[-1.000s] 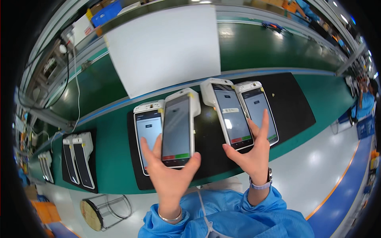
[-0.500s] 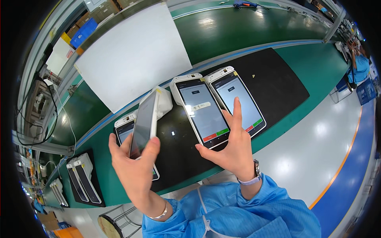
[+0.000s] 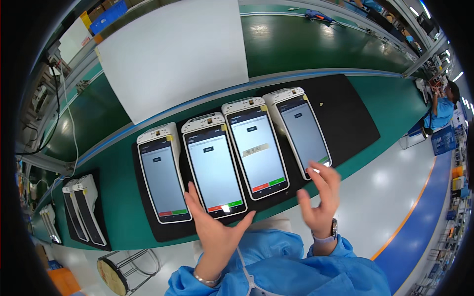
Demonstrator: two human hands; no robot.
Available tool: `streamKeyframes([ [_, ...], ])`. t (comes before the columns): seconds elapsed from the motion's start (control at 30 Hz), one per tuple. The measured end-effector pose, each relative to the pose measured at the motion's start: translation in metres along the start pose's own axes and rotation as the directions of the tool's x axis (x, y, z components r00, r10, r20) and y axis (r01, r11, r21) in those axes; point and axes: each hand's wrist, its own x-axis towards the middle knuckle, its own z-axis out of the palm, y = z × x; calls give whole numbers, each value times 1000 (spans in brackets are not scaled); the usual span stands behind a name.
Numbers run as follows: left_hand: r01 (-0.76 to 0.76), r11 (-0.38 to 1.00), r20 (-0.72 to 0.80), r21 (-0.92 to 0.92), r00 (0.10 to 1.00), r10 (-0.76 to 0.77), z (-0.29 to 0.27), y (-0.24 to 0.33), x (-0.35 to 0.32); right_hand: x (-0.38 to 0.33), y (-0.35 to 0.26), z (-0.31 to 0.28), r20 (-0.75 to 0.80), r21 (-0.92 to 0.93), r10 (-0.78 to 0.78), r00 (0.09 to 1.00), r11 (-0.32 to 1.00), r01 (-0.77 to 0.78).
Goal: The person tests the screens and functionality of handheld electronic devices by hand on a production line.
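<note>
Several white handheld payment terminals lie side by side, lit screens up, on a black mat (image 3: pixel 353 116). My left hand (image 3: pixel 216 237) has its thumb and fingers spread around the lower end of the second terminal from the left (image 3: pixel 213 167), gripping nothing. The leftmost terminal (image 3: pixel 165 182) lies beside it. On the third terminal (image 3: pixel 261 167) a small pale label is stuck across the screen. My right hand (image 3: pixel 321 200), slightly blurred, hovers with fingers apart at the lower end of the rightmost terminal (image 3: pixel 303 130); whether a fingertip touches the screen I cannot tell.
More terminals (image 3: pixel 86 212) rest on a dark mat to the left along the green bench (image 3: pixel 116 207). A white board (image 3: pixel 173 64) leans behind the row. A round stool (image 3: pixel 112 276) stands at lower left. Another person (image 3: pixel 441 111) in blue sits far right.
The terminal my left hand held tilted now lies flat in the row, and that hand has opened. My right hand has moved from the third terminal to the rightmost one.
</note>
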Motion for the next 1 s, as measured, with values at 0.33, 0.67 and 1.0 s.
streamKeyframes([
  [0.33,-6,965,26,-261,1000,13,0,-12,-11,5,43,-14,-164,-286,165,972,936,-207],
  [0.67,-407,754,-29,515,871,490,-3,-19,-20,-3,-5,19,119,-172,-10,993,985,30],
  [1.0,-502,630,36,593,798,602,-9,-29,-15,-5,-27,23,80,-67,-49,996,996,54],
])
